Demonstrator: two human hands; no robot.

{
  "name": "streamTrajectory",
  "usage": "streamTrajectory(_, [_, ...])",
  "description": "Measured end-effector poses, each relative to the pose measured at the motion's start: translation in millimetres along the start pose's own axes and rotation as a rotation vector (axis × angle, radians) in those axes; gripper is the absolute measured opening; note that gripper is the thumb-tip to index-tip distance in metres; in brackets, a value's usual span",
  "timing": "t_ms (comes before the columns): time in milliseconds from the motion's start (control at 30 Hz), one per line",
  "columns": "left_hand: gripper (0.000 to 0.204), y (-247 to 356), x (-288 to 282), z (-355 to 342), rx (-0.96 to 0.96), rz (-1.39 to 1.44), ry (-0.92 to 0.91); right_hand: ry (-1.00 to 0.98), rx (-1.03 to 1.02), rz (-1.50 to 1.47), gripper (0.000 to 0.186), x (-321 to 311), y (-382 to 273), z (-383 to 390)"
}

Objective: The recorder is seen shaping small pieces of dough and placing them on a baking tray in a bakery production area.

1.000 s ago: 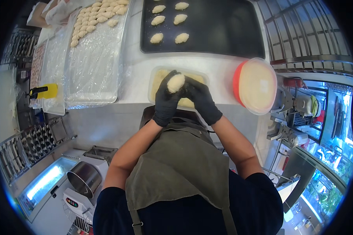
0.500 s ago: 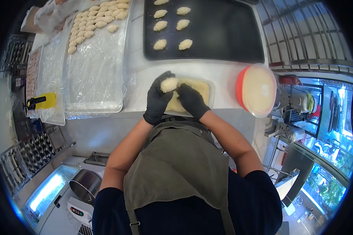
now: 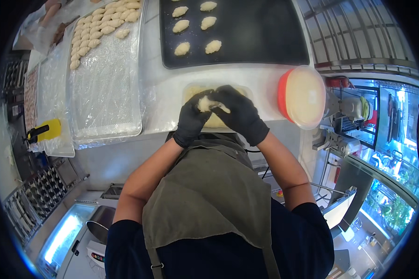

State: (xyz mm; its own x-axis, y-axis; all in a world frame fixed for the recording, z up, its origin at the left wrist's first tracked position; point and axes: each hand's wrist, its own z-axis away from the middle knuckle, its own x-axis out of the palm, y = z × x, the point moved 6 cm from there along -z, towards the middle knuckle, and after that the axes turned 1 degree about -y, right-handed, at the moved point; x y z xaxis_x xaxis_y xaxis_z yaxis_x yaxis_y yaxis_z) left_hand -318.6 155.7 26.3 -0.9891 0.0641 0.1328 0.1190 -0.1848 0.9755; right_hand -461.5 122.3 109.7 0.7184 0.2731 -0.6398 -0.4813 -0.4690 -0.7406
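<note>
My left hand (image 3: 192,116), in a black glove, cups a pale dough piece (image 3: 205,103) with its fingers curled around it. My right hand (image 3: 237,111), also gloved in black, closes over the same dough from the right, its fingertips against it, with a pale crumb-covered strip showing between them. Directly beneath both hands sits a shallow translucent container (image 3: 191,88) of yellowish crumbly material, partly hidden by them. Beyond it lies a dark baking tray (image 3: 265,37) bearing several spaced-out oval dough pieces (image 3: 181,26).
A plastic-lined perforated tray (image 3: 102,102) with rows of shaped dough stands left, beside a yellow-handled tool (image 3: 49,130). A red lidded tub (image 3: 302,95) sits at right. Another person's hand (image 3: 49,16) shows at upper left. The counter's near edge crosses below my hands.
The oval dough, earlier lying whole in view in my left hand, is now largely covered: my right hand has moved up and over it. A person's hand has appeared at upper left.
</note>
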Motion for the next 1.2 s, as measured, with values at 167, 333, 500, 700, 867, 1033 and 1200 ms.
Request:
streamTrajectory(167, [0.061,9.3,-3.3,1.4,0.041,-0.030,-0.038,0.060,0.243,-0.016,0.052,-7.9,17.3,32.8])
streamTrajectory(333, [0.061,0.1,0.1,7.6,-0.047,-0.001,-0.082,0.161,-0.111,0.035,0.063,2.3,-23.2,34.5])
streamTrajectory(500, [0.063,12.0,6.4,11.6,0.067,-0.133,-0.110,0.017,-0.168,0.142,0.071,23.0,-19.7,43.5])
streamTrajectory(700, [0.066,11.5,9.9,17.3,0.039,-0.099,-0.124,-0.054,-0.281,0.238,0.073,30.5,-18.0,57.2])
streamTrajectory(867, [0.068,11.7,13.9,22.7,0.073,-0.108,-0.118,-0.004,-0.307,0.255,0.074,27.7,-17.9,64.1])
streamTrajectory(1033, [0.068,6.1,14.3,26.9,0.048,-0.061,-0.107,0.083,-0.198,0.158,0.073,16.2,-11.7,69.3])
streamTrajectory(1200, [0.069,4.2,16.6,26.7,0.022,-0.020,-0.116,0.106,-0.117,0.097,0.072,12.4,-2.2,74.1])
